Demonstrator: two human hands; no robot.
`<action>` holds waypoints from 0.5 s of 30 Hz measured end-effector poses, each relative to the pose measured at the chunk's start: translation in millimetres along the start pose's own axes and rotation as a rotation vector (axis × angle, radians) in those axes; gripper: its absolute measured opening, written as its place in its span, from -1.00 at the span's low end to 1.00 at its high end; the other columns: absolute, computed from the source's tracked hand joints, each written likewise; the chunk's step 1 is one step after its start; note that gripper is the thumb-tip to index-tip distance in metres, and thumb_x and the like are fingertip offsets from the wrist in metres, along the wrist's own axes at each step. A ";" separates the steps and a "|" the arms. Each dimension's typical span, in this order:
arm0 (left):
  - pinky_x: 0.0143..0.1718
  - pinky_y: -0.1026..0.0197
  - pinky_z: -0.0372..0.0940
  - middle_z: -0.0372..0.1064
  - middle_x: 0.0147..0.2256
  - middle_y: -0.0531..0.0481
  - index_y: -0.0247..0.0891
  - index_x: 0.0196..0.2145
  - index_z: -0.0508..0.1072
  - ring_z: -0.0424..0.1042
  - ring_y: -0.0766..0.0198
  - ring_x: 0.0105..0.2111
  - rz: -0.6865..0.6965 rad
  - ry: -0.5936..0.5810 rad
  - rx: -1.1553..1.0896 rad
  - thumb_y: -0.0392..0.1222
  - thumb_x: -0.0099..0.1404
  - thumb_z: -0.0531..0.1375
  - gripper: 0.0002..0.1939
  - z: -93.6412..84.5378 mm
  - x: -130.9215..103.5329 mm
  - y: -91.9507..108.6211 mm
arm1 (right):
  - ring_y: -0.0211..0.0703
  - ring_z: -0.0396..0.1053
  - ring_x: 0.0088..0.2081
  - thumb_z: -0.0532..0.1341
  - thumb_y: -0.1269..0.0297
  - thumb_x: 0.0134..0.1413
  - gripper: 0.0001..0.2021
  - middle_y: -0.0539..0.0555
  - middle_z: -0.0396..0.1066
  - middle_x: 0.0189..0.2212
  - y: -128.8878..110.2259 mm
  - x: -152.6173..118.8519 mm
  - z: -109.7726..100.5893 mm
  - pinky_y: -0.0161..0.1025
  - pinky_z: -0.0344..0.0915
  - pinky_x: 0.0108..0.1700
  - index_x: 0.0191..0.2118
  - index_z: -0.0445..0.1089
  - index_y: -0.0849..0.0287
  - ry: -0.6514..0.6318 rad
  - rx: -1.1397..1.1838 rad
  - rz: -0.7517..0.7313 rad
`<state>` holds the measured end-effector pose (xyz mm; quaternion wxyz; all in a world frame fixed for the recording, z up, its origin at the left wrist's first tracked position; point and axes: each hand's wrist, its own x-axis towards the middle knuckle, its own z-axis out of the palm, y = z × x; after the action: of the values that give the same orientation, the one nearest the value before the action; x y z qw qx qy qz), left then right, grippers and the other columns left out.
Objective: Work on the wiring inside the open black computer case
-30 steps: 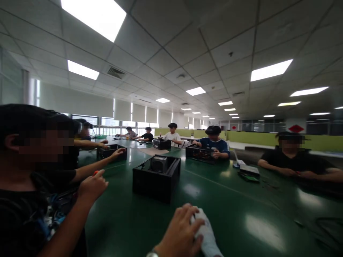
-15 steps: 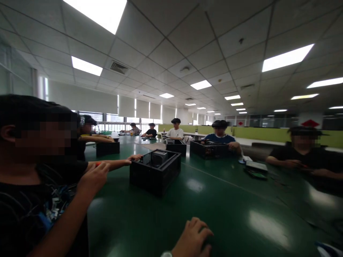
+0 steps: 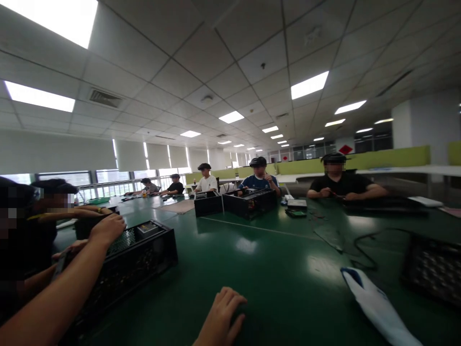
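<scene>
Showing more now, white fabric (image 3: pixel 378 306) is apart from left hand (image 3: pixel 224 315).

Left hand (image 3: pixel 222 317) low in middle at green table (image 3: pixel 273 274), fingers bent a bit. Other person's hand (image 3: pixel 108 228) by black computer case (image 3: pixel 140 266), left side. People with black headsets (image 3: pixel 334 158) sit around. Blurry white-and-blue thing (image 3: pixel 378 307) low on right.

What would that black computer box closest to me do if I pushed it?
The black computer box looks stiff, with straight, hard-edged sides. It's probably fairly heavy, since parts show inside. Long and low on the table, it would likely slide before tipping.
</scene>
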<state>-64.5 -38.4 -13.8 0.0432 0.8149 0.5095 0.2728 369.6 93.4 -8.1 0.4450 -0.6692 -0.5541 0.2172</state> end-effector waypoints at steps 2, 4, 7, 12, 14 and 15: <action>0.14 -0.01 0.35 0.35 0.06 -0.11 -0.11 0.09 0.37 0.34 0.08 0.07 0.030 0.036 -0.041 -0.31 0.35 0.13 -0.63 -1.3 0.8 8.1 | 0.34 0.34 0.18 -0.19 -0.32 0.09 -0.14 0.38 0.35 0.21 -12.9 -8.5 -5.2 0.13 0.22 0.24 0.28 0.22 0.23 -0.036 0.034 0.049; 0.14 0.00 0.37 0.34 0.08 -0.12 -0.10 0.13 0.34 0.35 0.09 0.07 0.072 0.063 -0.048 -0.29 0.39 0.12 -0.63 -8.6 11.4 15.5 | 0.32 0.32 0.19 -0.21 -0.30 0.09 -0.15 0.38 0.33 0.21 -22.7 -15.1 -9.3 0.09 0.20 0.23 0.28 0.18 0.22 -0.036 0.041 0.069; 0.22 -0.03 0.31 0.30 0.12 -0.13 -0.13 0.17 0.31 0.30 0.08 0.15 0.126 0.158 0.105 -0.19 0.47 0.11 -0.66 -36.0 54.2 18.6 | 0.31 0.34 0.15 -0.23 -0.30 0.09 -0.16 0.38 0.33 0.18 -29.2 -18.7 -12.2 0.09 0.19 0.22 0.28 0.15 0.19 -0.064 0.048 0.097; 0.32 -0.08 0.17 0.29 0.15 -0.17 -0.25 0.19 0.31 0.22 0.10 0.23 0.056 0.284 0.406 -0.12 0.58 -0.05 -0.65 -102.8 163.1 -11.9 | 0.24 0.33 0.15 -0.27 -0.31 0.15 -0.21 0.33 0.31 0.19 -16.5 -10.2 -6.8 0.08 0.18 0.23 0.29 0.10 0.12 -0.088 0.080 0.112; 0.22 -0.08 0.27 0.40 0.02 -0.16 -0.29 0.07 0.41 0.35 0.10 0.12 0.011 0.231 0.462 -0.14 0.58 -0.03 -0.69 -118.9 192.1 -31.2 | 0.21 0.34 0.15 -0.26 -0.32 0.17 -0.25 0.28 0.32 0.18 -7.6 -4.4 -1.9 0.05 0.16 0.24 0.27 0.11 0.06 -0.093 0.064 0.095; 0.13 -0.06 0.35 0.44 -0.05 -0.14 -0.31 0.01 0.45 0.43 0.12 0.02 -0.006 0.187 0.497 -0.14 0.56 0.03 -0.73 -123.0 200.4 -39.8 | 0.20 0.34 0.14 -0.25 -0.33 0.18 -0.25 0.27 0.32 0.18 -4.0 -1.9 0.4 0.05 0.17 0.23 0.27 0.10 0.05 -0.100 0.056 0.087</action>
<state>-90.2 126.1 156.9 -0.2047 0.7703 0.5651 0.2131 366.5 91.7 -5.3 0.4254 -0.6681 -0.5399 0.2850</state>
